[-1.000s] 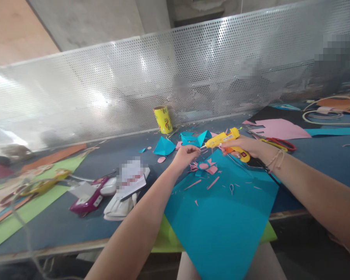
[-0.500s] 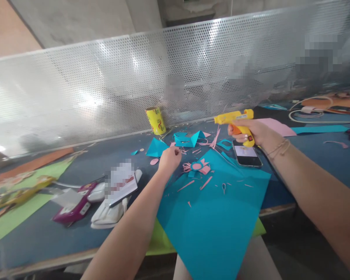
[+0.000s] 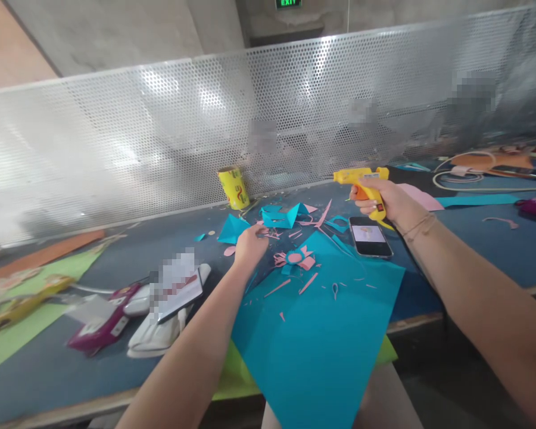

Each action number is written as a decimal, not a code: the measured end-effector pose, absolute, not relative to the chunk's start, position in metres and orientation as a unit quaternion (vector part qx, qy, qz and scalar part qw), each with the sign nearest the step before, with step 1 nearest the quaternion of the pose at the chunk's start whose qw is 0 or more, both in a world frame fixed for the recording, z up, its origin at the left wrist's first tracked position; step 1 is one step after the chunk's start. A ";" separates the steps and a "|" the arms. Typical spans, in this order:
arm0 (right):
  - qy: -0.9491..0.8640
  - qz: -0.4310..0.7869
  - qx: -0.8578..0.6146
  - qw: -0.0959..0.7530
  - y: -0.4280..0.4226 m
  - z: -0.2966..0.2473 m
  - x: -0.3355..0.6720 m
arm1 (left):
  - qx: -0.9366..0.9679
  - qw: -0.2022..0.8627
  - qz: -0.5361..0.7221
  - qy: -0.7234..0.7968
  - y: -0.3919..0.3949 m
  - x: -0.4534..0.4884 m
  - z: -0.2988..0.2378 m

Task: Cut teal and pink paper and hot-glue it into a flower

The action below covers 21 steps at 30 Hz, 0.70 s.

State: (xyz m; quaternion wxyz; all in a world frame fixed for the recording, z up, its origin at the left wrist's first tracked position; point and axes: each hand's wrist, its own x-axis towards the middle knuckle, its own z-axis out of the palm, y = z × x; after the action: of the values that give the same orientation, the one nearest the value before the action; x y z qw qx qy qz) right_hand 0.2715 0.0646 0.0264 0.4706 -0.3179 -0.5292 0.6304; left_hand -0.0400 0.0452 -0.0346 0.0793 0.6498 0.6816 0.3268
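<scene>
My right hand (image 3: 382, 193) grips a yellow hot glue gun (image 3: 361, 177) by its handle, nozzle pointing left, above the table behind a phone (image 3: 370, 237). My left hand (image 3: 251, 243) is low among paper scraps, its fingers curled together; whatever is between them is hidden. Just beyond it lie folded blue paper pieces (image 3: 282, 219). A pink and blue paper flower (image 3: 295, 258) rests to the right of that hand, at the upper edge of a large blue sheet (image 3: 312, 339). Thin pink strips (image 3: 277, 288) and a small blue loop (image 3: 335, 291) lie on the sheet.
A yellow cardboard roll (image 3: 233, 187) stands by the perforated metal screen (image 3: 170, 137). To the left are a tilted phone (image 3: 181, 295) on a white device, a purple power strip (image 3: 102, 325) and green paper (image 3: 31, 325). A white cable (image 3: 455, 179) lies at right.
The view has shifted a little, so the table's things sit further left. My left hand has moved slightly left among the scraps. The glue gun stays in my right hand, slightly further right over the table.
</scene>
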 end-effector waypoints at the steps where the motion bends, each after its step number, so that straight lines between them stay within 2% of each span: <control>1: -0.538 0.625 -0.322 0.466 0.065 0.026 0.271 | 0.647 0.074 0.332 0.682 0.045 -0.040 -0.033; 4: -0.562 0.598 -0.350 0.451 0.064 0.027 0.271 | 0.641 0.081 0.318 0.694 0.044 -0.038 -0.030; 9: -0.566 0.535 -0.485 0.397 0.065 0.026 0.266 | 0.668 0.072 0.301 0.677 0.041 -0.032 -0.029; 14: -0.548 0.546 -0.532 0.344 0.073 0.015 0.261 | 0.678 0.069 0.297 0.669 0.041 -0.031 -0.032; 21: -0.565 0.509 -0.479 0.439 0.076 0.010 0.258 | 0.686 0.068 0.290 0.664 0.041 -0.031 -0.031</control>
State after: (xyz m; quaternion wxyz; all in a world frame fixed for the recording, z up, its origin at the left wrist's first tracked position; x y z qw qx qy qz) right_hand 0.2581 0.0761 0.0102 0.4387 -0.4789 -0.5651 0.5088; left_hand -0.0314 0.0406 -0.0309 0.0682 0.6859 0.6640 0.2898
